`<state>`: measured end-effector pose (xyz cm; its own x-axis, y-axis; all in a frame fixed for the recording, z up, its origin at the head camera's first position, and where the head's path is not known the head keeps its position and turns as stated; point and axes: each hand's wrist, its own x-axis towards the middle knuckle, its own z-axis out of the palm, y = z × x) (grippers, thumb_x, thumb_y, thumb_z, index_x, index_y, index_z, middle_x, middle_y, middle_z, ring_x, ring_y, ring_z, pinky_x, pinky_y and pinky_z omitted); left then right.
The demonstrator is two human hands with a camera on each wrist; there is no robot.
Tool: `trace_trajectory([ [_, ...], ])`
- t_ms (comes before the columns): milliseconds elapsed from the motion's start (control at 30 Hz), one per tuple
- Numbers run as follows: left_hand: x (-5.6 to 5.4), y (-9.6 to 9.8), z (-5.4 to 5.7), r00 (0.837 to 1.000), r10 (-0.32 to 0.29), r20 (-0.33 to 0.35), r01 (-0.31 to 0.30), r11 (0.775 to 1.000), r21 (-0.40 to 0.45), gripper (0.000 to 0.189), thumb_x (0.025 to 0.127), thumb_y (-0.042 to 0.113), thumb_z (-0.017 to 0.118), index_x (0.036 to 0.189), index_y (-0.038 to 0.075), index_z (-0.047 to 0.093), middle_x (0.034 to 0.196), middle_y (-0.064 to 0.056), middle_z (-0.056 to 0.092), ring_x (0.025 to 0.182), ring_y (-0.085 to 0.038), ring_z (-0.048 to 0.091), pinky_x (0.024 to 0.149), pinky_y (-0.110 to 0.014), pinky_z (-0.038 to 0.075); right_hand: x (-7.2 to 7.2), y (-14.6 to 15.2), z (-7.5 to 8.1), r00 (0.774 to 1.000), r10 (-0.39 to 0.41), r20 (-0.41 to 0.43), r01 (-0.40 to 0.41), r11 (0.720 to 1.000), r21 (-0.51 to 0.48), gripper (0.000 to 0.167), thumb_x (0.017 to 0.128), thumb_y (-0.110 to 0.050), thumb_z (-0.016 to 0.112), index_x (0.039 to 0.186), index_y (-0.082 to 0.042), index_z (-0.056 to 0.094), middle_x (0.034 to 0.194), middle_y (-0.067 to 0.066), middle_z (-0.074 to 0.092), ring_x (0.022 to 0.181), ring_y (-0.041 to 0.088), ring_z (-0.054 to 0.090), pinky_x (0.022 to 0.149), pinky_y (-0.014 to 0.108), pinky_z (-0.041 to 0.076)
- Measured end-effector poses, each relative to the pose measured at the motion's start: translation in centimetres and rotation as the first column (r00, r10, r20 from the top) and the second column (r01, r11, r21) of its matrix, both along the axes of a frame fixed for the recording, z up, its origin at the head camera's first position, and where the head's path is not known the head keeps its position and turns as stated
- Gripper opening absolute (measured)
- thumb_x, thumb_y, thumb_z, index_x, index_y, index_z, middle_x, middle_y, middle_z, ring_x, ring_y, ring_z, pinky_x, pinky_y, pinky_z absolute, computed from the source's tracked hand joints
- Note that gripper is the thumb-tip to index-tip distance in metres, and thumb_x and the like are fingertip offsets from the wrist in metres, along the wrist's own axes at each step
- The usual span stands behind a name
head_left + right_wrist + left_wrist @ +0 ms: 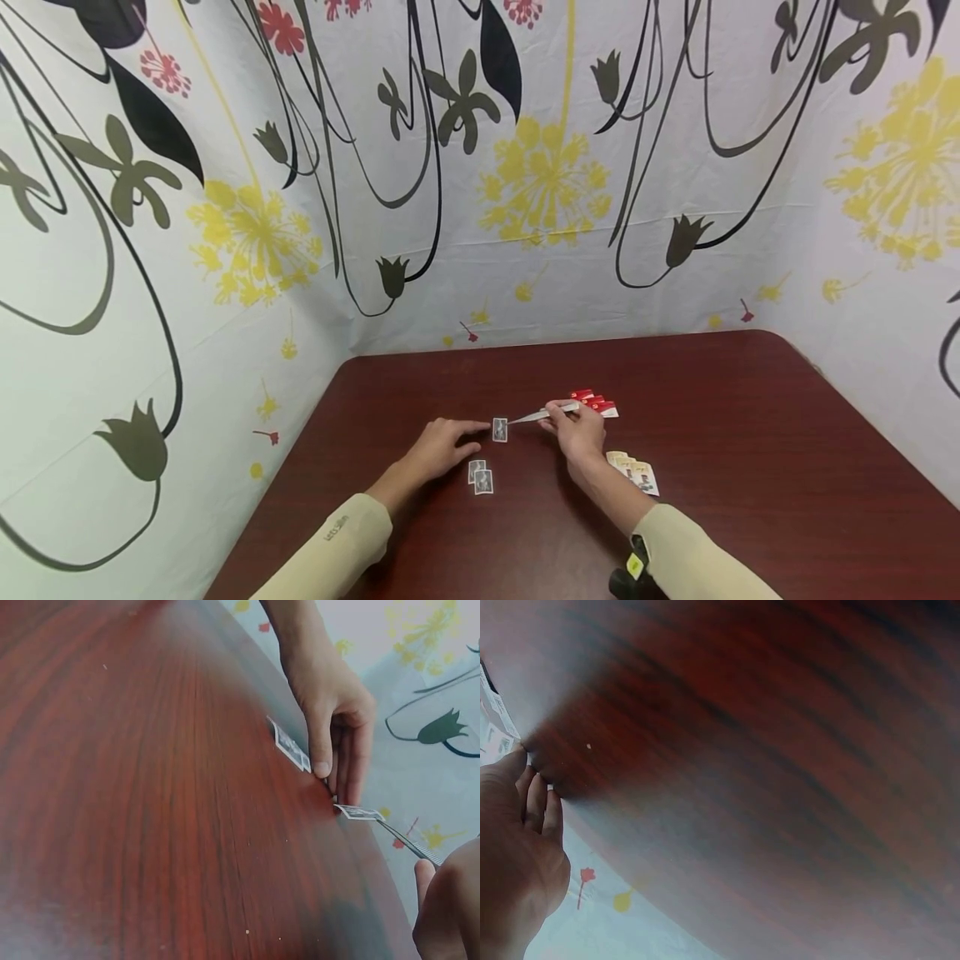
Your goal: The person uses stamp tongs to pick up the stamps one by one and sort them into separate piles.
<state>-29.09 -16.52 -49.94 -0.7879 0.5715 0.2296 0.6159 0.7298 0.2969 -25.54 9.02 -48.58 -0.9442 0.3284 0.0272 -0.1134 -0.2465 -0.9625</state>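
Observation:
In my right hand [577, 432] is a pair of metal tweezers [536, 415], gripped between thumb and fingers and pointing left. The tweezer tips meet the edge of a small grey picture card [500, 430] with a white border. In the right wrist view, that card [360, 813] lies between the tweezers [405, 841] and the fingertips of my left hand [341, 727]. Those left fingers are extended, with the index fingertip right at the card's left edge in the head view. Two similar grey cards [483, 482] overlap on the table, just nearer to me than the left hand.
Several red cards [592, 400] lie fanned beyond my right hand. Several yellowish cards [637, 477] overlap beside the right forearm. The dark red wooden table [720, 417] ends at a white flower-patterned cloth [450, 208] at the back and sides.

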Motion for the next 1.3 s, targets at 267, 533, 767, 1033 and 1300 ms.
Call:
trace_trajectory([
  [267, -0.1, 0.0, 0.0, 1.0, -0.003, -0.002, 0.003, 1.0, -0.012, 0.039, 0.101, 0.021, 0.077, 0.14, 0.02, 0.072, 0.132, -0.001, 0.074, 0.116, -0.022, 0.072, 0.094, -0.043, 0.058, 1.6, 0.1, 0.7, 0.998, 0.066, 0.009, -0.066, 0.997, -0.049, 0.023, 0.1, 0.007, 0.068, 0.115, 0.024, 0.065, 0.094, 0.023, 0.076, 0.067, 0.013, 0.075, 0.071, 0.029, 0.062],
  [533, 0.0, 0.1, 0.1, 1.0, 0.009, 0.024, -0.009, 1.0, -0.025, 0.039, 0.101, 0.019, 0.076, 0.14, 0.02, 0.072, 0.136, -0.001, 0.072, 0.121, -0.022, 0.069, 0.099, -0.044, 0.056, 3.4, -0.2, 1.3, 0.989, 0.131, 0.062, -0.127, 0.989, -0.069, 0.02, 0.102, 0.005, 0.067, 0.113, 0.021, 0.066, 0.092, 0.016, 0.076, 0.071, 0.015, 0.077, 0.073, 0.029, 0.062],
  [767, 0.0, 0.0, 0.2, 0.999, 0.006, 0.039, -0.005, 1.0, -0.029, 0.04, 0.102, 0.02, 0.075, 0.142, 0.021, 0.071, 0.137, -0.001, 0.071, 0.122, -0.022, 0.069, 0.098, -0.044, 0.056, 5.2, -0.4, 1.5, 0.975, 0.189, 0.118, -0.18, 0.98, -0.084, 0.018, 0.102, 0.003, 0.067, 0.112, 0.018, 0.067, 0.091, 0.015, 0.075, 0.072, 0.017, 0.077, 0.073, 0.028, 0.062],
  [1033, -0.2, -0.1, 0.0, 1.0, -0.007, 0.03, 0.007, 1.0, -0.028, 0.039, 0.102, 0.021, 0.075, 0.141, 0.021, 0.071, 0.136, -0.001, 0.072, 0.121, -0.022, 0.07, 0.098, -0.044, 0.056, 6.5, -0.4, 0.8, 0.97, 0.204, 0.133, -0.194, 0.977, -0.084, 0.017, 0.102, 0.004, 0.068, 0.11, 0.018, 0.067, 0.09, 0.017, 0.075, 0.07, 0.019, 0.077, 0.071, 0.03, 0.063],
  [1300, -0.2, -0.1, 0.0, 0.999, -0.001, 0.037, 0.002, 0.999, -0.032, 0.039, 0.102, 0.022, 0.074, 0.142, 0.022, 0.071, 0.137, -0.001, 0.071, 0.122, -0.021, 0.069, 0.099, -0.044, 0.056, 6.8, -0.2, 0.2, 0.97, 0.189, 0.156, -0.18, 0.981, -0.069, 0.018, 0.101, 0.005, 0.067, 0.111, 0.02, 0.066, 0.091, 0.019, 0.076, 0.07, 0.02, 0.076, 0.071, 0.032, 0.063],
])
